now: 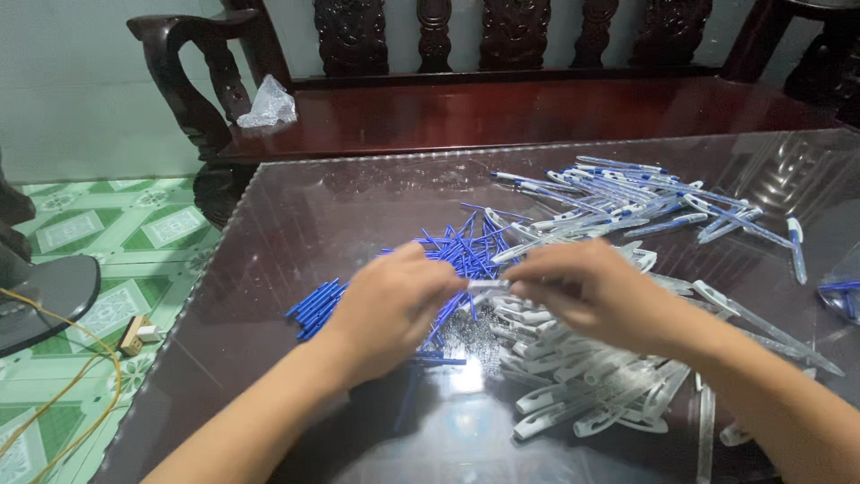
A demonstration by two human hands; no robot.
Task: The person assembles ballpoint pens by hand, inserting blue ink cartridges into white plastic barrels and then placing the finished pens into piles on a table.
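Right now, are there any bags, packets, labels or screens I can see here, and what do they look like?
Crumpled clear plastic bag: on the dark wooden bench behind the table, left end, whitish and see-through.
Clear plastic packet: at the table's right edge, cut off by the picture, see-through with blue pieces inside.
No labels, signs or screens show.

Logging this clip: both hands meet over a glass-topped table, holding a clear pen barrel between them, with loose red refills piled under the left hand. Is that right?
Not quite. The refills are blue, not red, as the head view shows. The rest stands: left hand and right hand meet on a clear pen barrel over the glass-topped table.
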